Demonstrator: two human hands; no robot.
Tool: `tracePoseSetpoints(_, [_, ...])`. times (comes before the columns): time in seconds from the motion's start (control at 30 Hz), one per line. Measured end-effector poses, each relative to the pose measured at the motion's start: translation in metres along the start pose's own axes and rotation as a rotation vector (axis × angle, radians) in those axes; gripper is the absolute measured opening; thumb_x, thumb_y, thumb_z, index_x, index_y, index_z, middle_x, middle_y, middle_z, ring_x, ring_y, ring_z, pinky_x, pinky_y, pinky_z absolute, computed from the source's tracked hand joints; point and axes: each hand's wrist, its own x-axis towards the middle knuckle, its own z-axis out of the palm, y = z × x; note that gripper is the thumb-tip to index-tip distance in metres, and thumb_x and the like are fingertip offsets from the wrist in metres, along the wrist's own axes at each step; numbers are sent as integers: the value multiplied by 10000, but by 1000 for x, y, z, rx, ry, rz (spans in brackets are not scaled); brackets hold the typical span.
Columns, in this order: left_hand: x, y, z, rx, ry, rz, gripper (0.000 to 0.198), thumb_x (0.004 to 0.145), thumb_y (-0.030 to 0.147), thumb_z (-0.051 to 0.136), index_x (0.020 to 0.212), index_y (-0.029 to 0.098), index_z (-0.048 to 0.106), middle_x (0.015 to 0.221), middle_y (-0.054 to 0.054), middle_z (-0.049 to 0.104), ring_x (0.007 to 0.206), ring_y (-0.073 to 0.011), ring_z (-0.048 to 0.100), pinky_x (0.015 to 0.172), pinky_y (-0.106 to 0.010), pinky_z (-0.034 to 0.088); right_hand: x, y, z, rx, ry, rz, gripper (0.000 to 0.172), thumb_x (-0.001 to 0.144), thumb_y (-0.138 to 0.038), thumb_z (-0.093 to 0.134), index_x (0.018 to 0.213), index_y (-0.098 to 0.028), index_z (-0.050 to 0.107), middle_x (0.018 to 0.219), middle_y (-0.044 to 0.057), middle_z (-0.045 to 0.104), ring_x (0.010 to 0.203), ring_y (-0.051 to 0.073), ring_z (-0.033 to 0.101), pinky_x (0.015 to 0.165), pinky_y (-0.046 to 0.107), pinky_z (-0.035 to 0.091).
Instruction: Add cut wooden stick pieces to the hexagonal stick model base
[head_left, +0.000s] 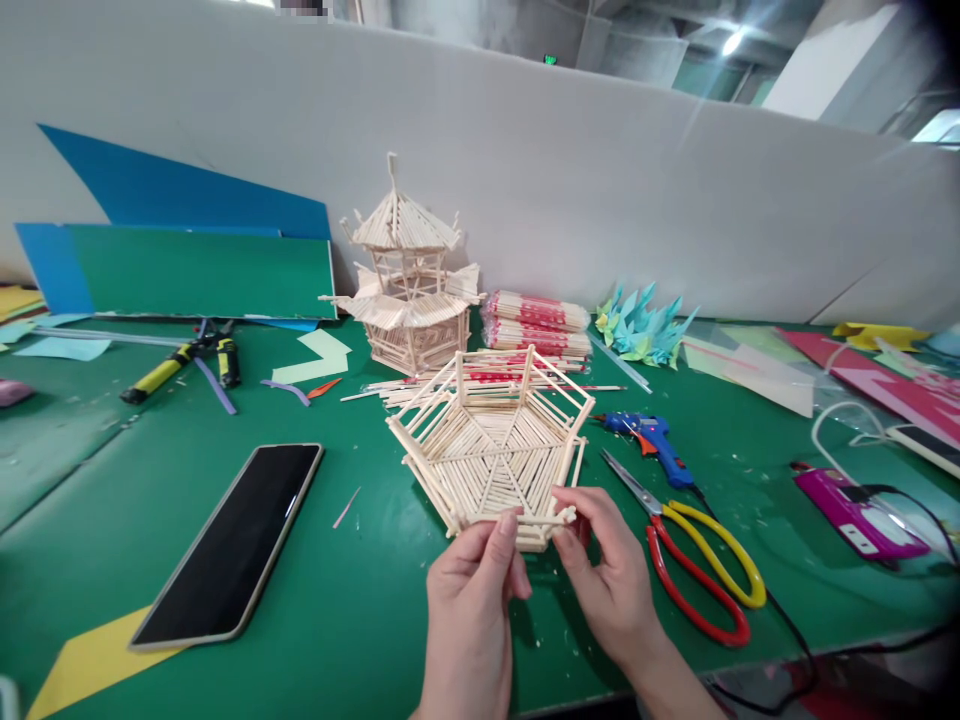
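A polygonal frame of thin wooden sticks (499, 455) is tilted toward me, its web-like floor of sticks and open upright sides showing. At its near edge, my left hand (480, 590) pinches a thin wooden stick (536, 520) between thumb and forefinger. My right hand (606, 575) is closed round the stick's right end, at the near right corner of the frame. Whether this stick is fixed to the frame or loose, I cannot tell. Fingertips hide part of the near rim. Behind stands a two-tiered pagoda model (409, 290) made of similar sticks.
Scissors (664, 520) and a blue glue gun (652, 445) lie on the right, near a purple power strip (862, 510). Bundled sticks (536, 325) sit behind the frame. A phone (232, 540) and yellow-handled pliers (180, 360) are on the left.
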Motion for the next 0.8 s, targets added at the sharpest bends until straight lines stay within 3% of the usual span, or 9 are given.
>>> tracePoseSetpoints(0.17, [-6,-4,-3,14,-18,28,333,659,359,697,461,147,533,390,56,420,460,-70,370,546,-201,335,-12,-3,-2,-30,108,31,322,829,-243,507,1146,-213,460,991,62,521,786,157,516,650,272,452])
tracePoseSetpoints(0.27, [-16,-5,-10,89,-11,73,290,679,365,686,523,146,578,417,46,453,478,-77,393,555,-200,342,-21,1,-12,-154,223,64,199,852,-289,460,1022,-196,506,908,60,564,748,159,550,616,265,467])
tracePoseSetpoints(0.4, [-32,-1,-20,202,-76,124,234,696,389,669,691,155,655,475,21,522,513,-98,436,538,-201,349,-19,28,-56,-353,316,175,199,876,-327,408,841,-189,547,648,10,564,577,144,544,544,250,445])
tracePoseSetpoints(0.5, [-41,0,-23,249,-162,123,238,719,400,642,714,163,654,520,5,540,541,-114,461,531,-207,361,-6,57,-100,-476,360,252,228,849,-361,435,914,-174,547,778,62,599,658,175,561,593,284,450])
tracePoseSetpoints(0.63, [-48,-3,-23,297,-240,109,246,748,400,609,679,164,623,568,6,527,560,-112,456,550,-206,372,2,79,-135,-575,145,305,167,768,-339,526,859,-209,578,763,32,604,654,180,577,586,287,444])
tracePoseSetpoints(0.73, [-52,-6,-21,351,-291,87,274,756,415,596,656,160,602,567,11,511,555,-106,441,540,-200,362,-10,81,-141,-635,-2,327,107,744,-319,525,745,-229,584,676,1,589,559,163,563,525,275,426])
tracePoseSetpoints(0.8, [-54,-9,-19,372,-312,81,292,752,428,596,639,158,596,565,14,501,553,-103,435,531,-195,355,-18,82,-143,-678,-22,340,133,750,-326,498,773,-224,579,702,15,587,571,169,568,515,277,428])
